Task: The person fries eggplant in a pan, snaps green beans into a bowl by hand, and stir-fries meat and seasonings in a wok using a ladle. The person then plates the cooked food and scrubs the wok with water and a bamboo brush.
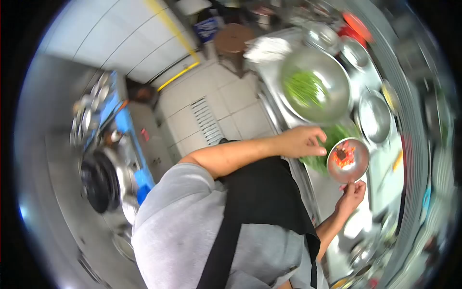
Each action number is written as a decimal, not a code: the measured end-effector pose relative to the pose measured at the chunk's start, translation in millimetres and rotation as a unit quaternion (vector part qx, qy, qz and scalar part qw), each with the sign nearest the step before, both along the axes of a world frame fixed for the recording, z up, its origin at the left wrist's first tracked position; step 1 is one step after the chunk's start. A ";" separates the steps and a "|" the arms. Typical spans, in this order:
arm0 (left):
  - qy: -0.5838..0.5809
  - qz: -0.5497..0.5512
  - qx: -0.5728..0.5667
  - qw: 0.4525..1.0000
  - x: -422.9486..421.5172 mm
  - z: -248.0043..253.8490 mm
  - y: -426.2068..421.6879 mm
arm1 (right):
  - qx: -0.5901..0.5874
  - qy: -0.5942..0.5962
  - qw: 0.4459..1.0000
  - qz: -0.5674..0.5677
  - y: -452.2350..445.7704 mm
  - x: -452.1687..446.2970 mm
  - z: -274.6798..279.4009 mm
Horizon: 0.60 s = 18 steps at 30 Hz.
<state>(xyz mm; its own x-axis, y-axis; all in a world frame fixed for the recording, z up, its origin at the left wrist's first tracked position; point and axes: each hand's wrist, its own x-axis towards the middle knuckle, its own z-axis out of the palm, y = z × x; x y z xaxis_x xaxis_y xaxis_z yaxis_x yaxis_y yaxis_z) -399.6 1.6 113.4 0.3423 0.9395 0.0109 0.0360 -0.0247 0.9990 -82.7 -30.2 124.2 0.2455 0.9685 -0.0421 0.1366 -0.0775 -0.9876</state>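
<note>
My right hand grips the rim of a small metal bowl from the near side. Inside the bowl lie chopped red pieces, perhaps chili, with a dark brown clump among them. My left hand is just beside that bowl, its fingers curved and apart, with nothing seen between them. Under and behind this hand spreads a heap of leafy greens, partly covered by the bowl. Beyond it stands a large metal bowl holding cut green stalks.
Along the counter's back side are a metal strainer or basin, a smaller metal bowl and red containers. A white plastic bag rests at one end. Behind me are a black wok-like pan and a floor drain.
</note>
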 end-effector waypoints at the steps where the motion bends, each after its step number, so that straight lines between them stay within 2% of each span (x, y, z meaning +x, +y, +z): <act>1: -0.038 0.027 0.002 0.999 -21.5 -6.2 -13.8 | -0.002 0.007 0.998 0.056 6.5 -25.9 -7.3; 3: -0.027 0.078 -0.062 0.995 -68.9 8.2 -46.3 | -0.015 0.018 0.986 0.166 18.2 -83.3 -11.5; 5: 0.086 0.181 -0.015 0.980 -117.3 -2.8 -76.6 | -0.015 0.017 0.965 0.260 24.0 -145.8 -11.8; 8: 0.144 0.263 -0.051 0.953 -204.9 -1.9 -141.4 | -0.033 -0.010 0.920 0.390 14.6 -256.3 15.0; 11: 0.023 0.400 -0.084 0.912 -279.0 -7.8 -226.2 | -0.057 -0.013 0.851 0.522 0.2 -356.4 13.3; 15: -0.126 0.621 -0.084 0.769 -341.4 -30.5 -362.8 | -0.070 -0.056 0.734 0.673 -36.4 -499.6 7.7; 17: -0.142 0.728 -0.070 0.667 -352.3 -35.9 -441.5 | -0.110 -0.062 0.678 0.724 -64.4 -561.2 0.1; 18: -0.102 0.784 -0.089 0.606 -349.3 -14.9 -478.6 | -0.116 -0.082 0.636 0.759 -77.4 -590.4 -5.1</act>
<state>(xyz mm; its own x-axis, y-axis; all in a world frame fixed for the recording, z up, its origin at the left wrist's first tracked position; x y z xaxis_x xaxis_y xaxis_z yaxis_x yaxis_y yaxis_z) -748.9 -477.0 98.5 -0.9639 0.1017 -0.2460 -0.2485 -0.0120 0.9686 -673.1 -107.6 119.1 -0.9445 0.0684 -0.3213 0.3276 0.1252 -0.9365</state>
